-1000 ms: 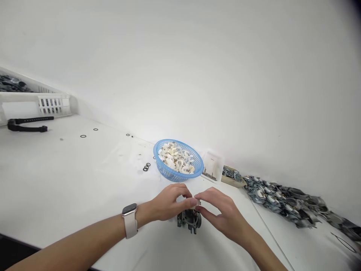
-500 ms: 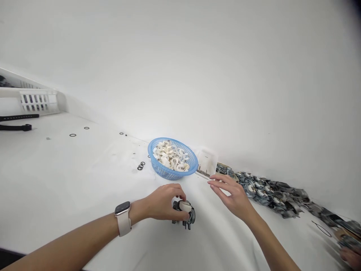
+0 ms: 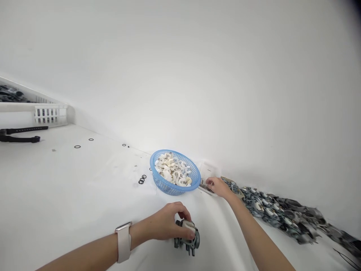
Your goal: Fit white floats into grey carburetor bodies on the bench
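Observation:
Between the thumb and fingers of my left hand is a small grey metal carburetor body with a white plastic float set in its top. It rests on the white table covering, below the blue basket. My right hand reaches into a small white tray, fingers bent and brought together over thin metal pins. Whether a pin is between the fingertips I cannot make out. A blue mesh basket full of white C-shaped floats stands between the hands, farther back.
Many grey carburetor bodies lie heaped along the wall at right. Black rubber rings are scattered left of the basket. A black strap lies near a white slotted crate at far left.
My right hand has moved from beside the tray into it, its fingers closing from spread. My left hand keeps its hold on the carburetor body. The whole view has shifted slightly.

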Tool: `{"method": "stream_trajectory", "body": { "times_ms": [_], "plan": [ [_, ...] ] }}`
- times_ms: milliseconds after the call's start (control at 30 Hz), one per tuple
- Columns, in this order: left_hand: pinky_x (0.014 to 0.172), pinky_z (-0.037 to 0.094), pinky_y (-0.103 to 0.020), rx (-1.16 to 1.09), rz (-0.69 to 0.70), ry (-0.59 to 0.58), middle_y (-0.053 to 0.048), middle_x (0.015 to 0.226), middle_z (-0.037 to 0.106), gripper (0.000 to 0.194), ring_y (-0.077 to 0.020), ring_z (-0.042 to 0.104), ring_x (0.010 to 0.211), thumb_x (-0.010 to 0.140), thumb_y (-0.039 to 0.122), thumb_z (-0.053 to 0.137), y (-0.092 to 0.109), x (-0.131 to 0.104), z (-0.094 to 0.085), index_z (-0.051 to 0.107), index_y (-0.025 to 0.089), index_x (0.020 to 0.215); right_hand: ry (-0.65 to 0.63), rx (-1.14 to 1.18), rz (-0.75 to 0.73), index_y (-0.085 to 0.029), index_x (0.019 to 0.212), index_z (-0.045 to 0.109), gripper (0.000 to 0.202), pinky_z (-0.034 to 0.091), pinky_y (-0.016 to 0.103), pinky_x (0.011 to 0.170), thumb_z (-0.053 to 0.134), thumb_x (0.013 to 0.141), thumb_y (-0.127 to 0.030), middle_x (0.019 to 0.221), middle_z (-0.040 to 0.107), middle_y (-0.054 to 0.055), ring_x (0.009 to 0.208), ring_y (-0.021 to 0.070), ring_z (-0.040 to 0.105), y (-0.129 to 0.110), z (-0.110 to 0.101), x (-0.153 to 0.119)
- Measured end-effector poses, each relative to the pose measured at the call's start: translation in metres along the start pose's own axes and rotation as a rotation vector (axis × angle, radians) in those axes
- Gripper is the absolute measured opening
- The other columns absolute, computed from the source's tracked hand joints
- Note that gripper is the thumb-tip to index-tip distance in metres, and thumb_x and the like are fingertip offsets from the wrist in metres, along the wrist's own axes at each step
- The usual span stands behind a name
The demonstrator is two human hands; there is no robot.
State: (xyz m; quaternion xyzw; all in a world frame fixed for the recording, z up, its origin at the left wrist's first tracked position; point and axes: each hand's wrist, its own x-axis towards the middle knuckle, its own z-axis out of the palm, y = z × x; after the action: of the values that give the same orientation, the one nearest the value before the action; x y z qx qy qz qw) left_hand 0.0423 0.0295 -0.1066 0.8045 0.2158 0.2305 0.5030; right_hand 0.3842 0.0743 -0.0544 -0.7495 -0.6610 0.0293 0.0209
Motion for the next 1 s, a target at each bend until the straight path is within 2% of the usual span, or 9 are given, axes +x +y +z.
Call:
{"method": "stream_trajectory", "body": {
  "times_ms": [133,233,367,533,667,767,900,1000],
  "plan": [
    [0.084,0.053,-0.035,-0.083,-0.076,-0.011,-0.004,0.119,0.063,0.056,-0.0252,0.062,0.102,0.057,0.045,0.093,-0.007,0.003,0.004,0.07,0.026,0.105,-0.109,0.04,0.029,-0.016,0.12,0.064,0.03,0.058,0.042,0.087,0.064,0.099,-0.036,0.119,0.067,0.007,0.101,0.0214,0.067,0.005,0.011,0.026],
    [0.088,0.052,-0.037,-0.055,-0.047,-0.014,-0.003,0.121,0.062,0.059,-0.0261,0.059,0.106,0.057,0.046,0.093,-0.008,0.002,0.003,0.068,0.027,0.107,-0.145,0.064,0.043,-0.016,0.123,0.063,0.031,0.058,0.042,0.087,0.064,0.099,-0.036,0.122,0.066,0.008,0.102,0.0218,0.067,0.005,0.017,0.036],
    [0.089,0.051,-0.037,-0.026,-0.027,-0.022,-0.003,0.121,0.061,0.055,-0.0253,0.059,0.108,0.062,0.049,0.09,-0.005,0.001,0.0,0.067,0.027,0.107,-0.121,0.078,0.049,-0.018,0.121,0.064,0.028,0.058,0.041,0.089,0.063,0.099,-0.035,0.123,0.066,0.008,0.103,0.0215,0.067,0.003,0.018,0.04],
    [0.088,0.052,-0.038,0.005,-0.009,-0.011,-0.004,0.117,0.062,0.049,-0.0265,0.06,0.107,0.065,0.046,0.088,-0.004,0.0,-0.003,0.069,0.026,0.106,-0.043,0.179,0.024,-0.016,0.11,0.068,0.023,0.058,0.039,0.086,0.064,0.098,-0.034,0.112,0.069,0.006,0.096,0.0195,0.068,-0.001,0.004,0.032],
    [0.089,0.051,-0.036,0.02,-0.004,-0.031,-0.004,0.117,0.062,0.044,-0.0256,0.06,0.109,0.069,0.047,0.085,-0.004,-0.001,-0.005,0.07,0.027,0.106,0.041,0.383,-0.008,-0.015,0.096,0.071,0.017,0.056,0.038,0.084,0.069,0.088,-0.031,0.09,0.073,0.006,0.085,0.0216,0.069,-0.008,-0.007,0.004],
    [0.089,0.051,-0.034,0.035,0.033,-0.052,-0.002,0.117,0.062,0.045,-0.0245,0.06,0.109,0.068,0.047,0.086,-0.001,-0.003,-0.007,0.069,0.028,0.106,0.057,0.578,-0.04,-0.016,0.092,0.07,0.024,0.057,0.037,0.081,0.068,0.082,-0.038,0.085,0.074,0.007,0.081,0.0237,0.071,-0.022,-0.007,-0.034],
    [0.087,0.051,-0.033,0.068,0.051,-0.036,-0.003,0.113,0.064,0.044,-0.0243,0.06,0.106,0.067,0.041,0.085,0.007,-0.006,-0.009,0.069,0.026,0.105,-0.004,0.784,-0.095,-0.018,0.091,0.071,0.029,0.058,0.037,0.077,0.07,0.081,-0.045,0.081,0.074,0.006,0.077,0.023,0.071,-0.056,0.005,-0.091],
    [0.087,0.05,-0.032,0.078,0.04,-0.016,-0.002,0.111,0.064,0.04,-0.024,0.06,0.104,0.069,0.038,0.084,0.013,-0.008,-0.008,0.069,0.025,0.103,-0.078,0.967,-0.169,-0.019,0.088,0.073,0.024,0.055,0.035,0.077,0.076,0.079,-0.041,0.082,0.072,0.005,0.08,0.0213,0.069,-0.082,0.016,-0.122]
  ]
}}
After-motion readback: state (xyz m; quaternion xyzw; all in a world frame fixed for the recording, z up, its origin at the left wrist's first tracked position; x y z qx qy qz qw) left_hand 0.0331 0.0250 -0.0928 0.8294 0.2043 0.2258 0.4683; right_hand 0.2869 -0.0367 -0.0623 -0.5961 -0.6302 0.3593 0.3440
